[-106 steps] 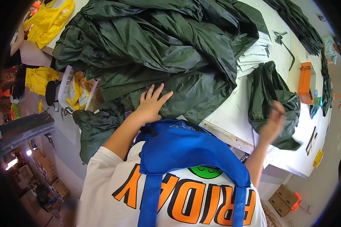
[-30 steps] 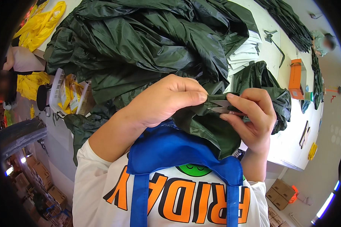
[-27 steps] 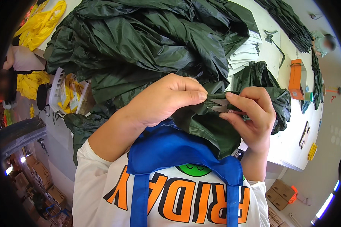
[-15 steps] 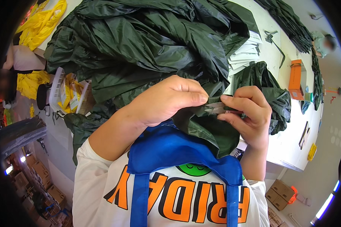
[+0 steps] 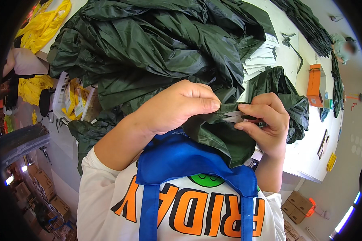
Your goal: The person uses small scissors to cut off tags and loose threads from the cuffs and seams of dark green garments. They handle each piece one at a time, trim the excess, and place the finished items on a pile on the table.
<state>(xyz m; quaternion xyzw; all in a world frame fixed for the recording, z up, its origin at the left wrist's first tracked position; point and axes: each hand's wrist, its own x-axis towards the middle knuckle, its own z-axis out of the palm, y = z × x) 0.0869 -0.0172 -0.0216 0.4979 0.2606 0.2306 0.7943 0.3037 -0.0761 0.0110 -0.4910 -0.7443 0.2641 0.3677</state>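
Close in front of my chest, my left hand [image 5: 181, 104] pinches the edge of a dark green, slightly shiny fabric piece [image 5: 225, 138] between thumb and fingers. My right hand [image 5: 268, 122] is closed around small thread snips [image 5: 234, 117], whose silver blades stand apart and point left at the fabric edge. The right fingertips also lie close to that edge; whether they grip the cloth I cannot tell. The fabric hangs in a fold over my blue apron [image 5: 193, 160]. Beyond my hands, a large heap of the same green fabric [image 5: 149, 52] covers the table.
White papers [image 5: 261, 58] are stacked right of the heap, with another green bundle [image 5: 275, 88] nearer. An orange box [image 5: 315, 84] stands farther right on the white table [image 5: 305, 156]. At left are a white basket [image 5: 62, 94] with yellow items and yellow cloth [image 5: 46, 26]. Two people are nearby.
The snips' blades have spread apart, and my right hand has shifted slightly right. My left hand keeps its pinch on the fabric almost unmoved.
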